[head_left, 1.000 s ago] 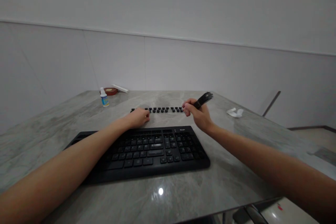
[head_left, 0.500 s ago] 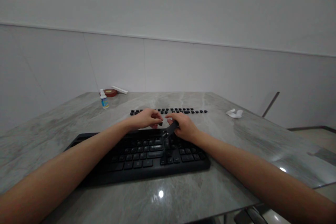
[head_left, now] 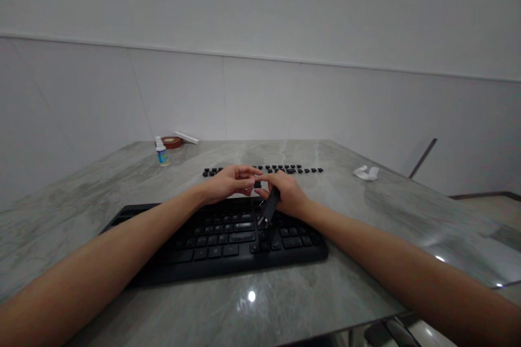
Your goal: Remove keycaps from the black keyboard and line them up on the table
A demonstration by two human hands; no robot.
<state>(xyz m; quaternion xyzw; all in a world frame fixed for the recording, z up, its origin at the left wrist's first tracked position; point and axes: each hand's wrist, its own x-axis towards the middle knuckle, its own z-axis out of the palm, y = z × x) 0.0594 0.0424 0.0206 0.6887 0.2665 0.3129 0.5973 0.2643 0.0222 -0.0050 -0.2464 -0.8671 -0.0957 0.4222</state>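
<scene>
A black keyboard lies in front of me, its upper part under my hands. My left hand is closed, its fingertips pinching a small black keycap above the keyboard's far edge. My right hand is wrapped round a black keycap puller with metal at its lower end, which points down over the keys. The right thumb and index finger also reach the keycap, meeting the left fingertips. Behind the hands, loose black keycaps lie in rows on the table, partly hidden by my left hand.
The grey marbled table reaches to the wall. A white bottle with a blue label stands at the back left, before a red-brown box and a white bar. Crumpled white tissue lies at right.
My left hand has moved slightly right with the keycap, so its fingertips meet those of my right hand. The puller has swung to point more steeply down over the keys.
</scene>
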